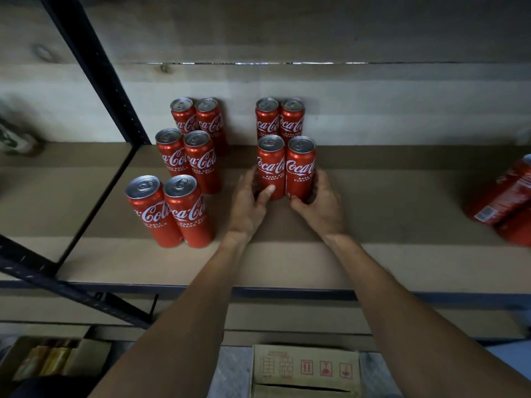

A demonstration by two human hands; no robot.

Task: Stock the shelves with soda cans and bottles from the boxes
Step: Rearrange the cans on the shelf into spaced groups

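Gripping two upright red cans side by side at the centre of the frame: left hand [247, 202] wrapped round the left can [271, 165] with the thumb across its front, right hand [319, 202] cupped round the base of the right can [300, 168]. Both cans touching each other, low over the brown shelf board [402, 196]; hidden by the fingers whether set down. Just behind, a back pair of cans [267, 119] against the pale wall [402, 110]. Left of centre, six more cans [201, 165] upright in three rows of two, slanting toward the lower left. At the right edge, tilted cans [505, 196] lying on the board, cut off by the frame. Upper left, a black perforated post [94, 67]; beyond it a blurred green-and-white item [14, 139], too smeared to name. Along the bottom, below the shelf, a cardboard box [304, 369] with handling symbols; lower left, another box [46, 360] with yellowish packs
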